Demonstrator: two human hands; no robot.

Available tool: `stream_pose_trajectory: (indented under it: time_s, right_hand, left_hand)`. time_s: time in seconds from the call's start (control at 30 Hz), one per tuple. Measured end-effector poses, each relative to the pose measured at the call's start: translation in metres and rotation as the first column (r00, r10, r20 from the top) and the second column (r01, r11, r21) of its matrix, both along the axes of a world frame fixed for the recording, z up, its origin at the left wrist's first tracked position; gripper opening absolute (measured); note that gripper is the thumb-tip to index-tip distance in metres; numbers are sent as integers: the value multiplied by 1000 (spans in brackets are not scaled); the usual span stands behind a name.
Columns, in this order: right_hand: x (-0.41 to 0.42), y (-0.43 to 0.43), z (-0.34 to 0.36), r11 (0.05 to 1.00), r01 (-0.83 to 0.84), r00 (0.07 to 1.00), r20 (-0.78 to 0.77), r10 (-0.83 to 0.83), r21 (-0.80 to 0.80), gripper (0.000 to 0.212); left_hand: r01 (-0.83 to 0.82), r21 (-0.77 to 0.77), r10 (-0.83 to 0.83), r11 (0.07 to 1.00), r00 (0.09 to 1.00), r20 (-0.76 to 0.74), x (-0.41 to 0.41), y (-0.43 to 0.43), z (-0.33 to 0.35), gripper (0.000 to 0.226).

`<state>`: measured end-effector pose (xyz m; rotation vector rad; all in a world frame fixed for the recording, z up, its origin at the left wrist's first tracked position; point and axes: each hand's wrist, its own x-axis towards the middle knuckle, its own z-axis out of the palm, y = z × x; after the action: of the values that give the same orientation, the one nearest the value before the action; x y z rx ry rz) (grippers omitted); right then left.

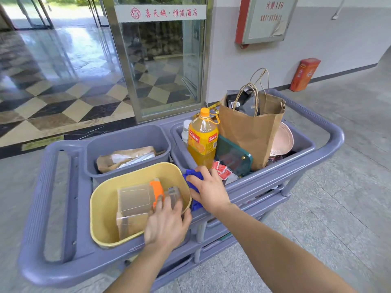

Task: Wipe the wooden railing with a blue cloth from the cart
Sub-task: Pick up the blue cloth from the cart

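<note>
At the cart [330, 135], the right hand [208, 188] grips the blue cloth [190, 174] beside the yellow tub [101, 210]; the left hand [165, 223], fingers relaxed, likely steadies that tub.

**Plastic, paper and polished stone at the lobby door**

The cart [334, 136] before me is matt grey-blue plastic. My right hand [208, 191] grips a soft blue cloth [190, 172] beside a smooth yellow plastic tub [103, 204], which holds a clear, glossy box [134, 199], apparently acrylic. A shiny plastic juice bottle [202, 142] stands by a creased, matt brown paper bag [249, 138]. The door frame [123, 70] is brushed metal around glass. The chequered lobby floor [63, 102] gleams, while the near paving [338, 197] looks dull and rough.
</note>
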<state>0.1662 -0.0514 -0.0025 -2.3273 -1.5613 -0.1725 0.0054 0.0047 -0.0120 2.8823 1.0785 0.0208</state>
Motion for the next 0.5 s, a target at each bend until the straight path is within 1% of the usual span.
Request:
stream_pose_trajectory:
  time_s: [0.1, 0.23, 0.3, 0.43, 0.5]
  right_hand:
    - [4, -1, 4, 1000, -12, 1000, -23, 12, -1, 31]
    - [5, -13, 13, 997, 61, 995, -77, -56, 56, 34]
    - [8, -24, 20, 992, 84, 994, -79, -77, 90, 34]
    - [13, -52, 38, 978, 146, 988, -79, -135, 150, 34]
    - [16, -70, 48, 968, 179, 983, -75, -168, 177, 34]
  left_hand:
    - [22, 11, -22, 1000, 1000, 8, -2, 1, 3, 64]
    - [34, -14, -34, 999, 999, 10, -5, 0, 7, 64]
    - [35, -25, -34, 999, 999, 19, -6, -1, 10, 63]
    - [80, 52, -84, 995, 994, 75, 1, -1, 23, 59]
    - [116, 85, -125, 990, 987, 106, 11, -7, 35, 61]
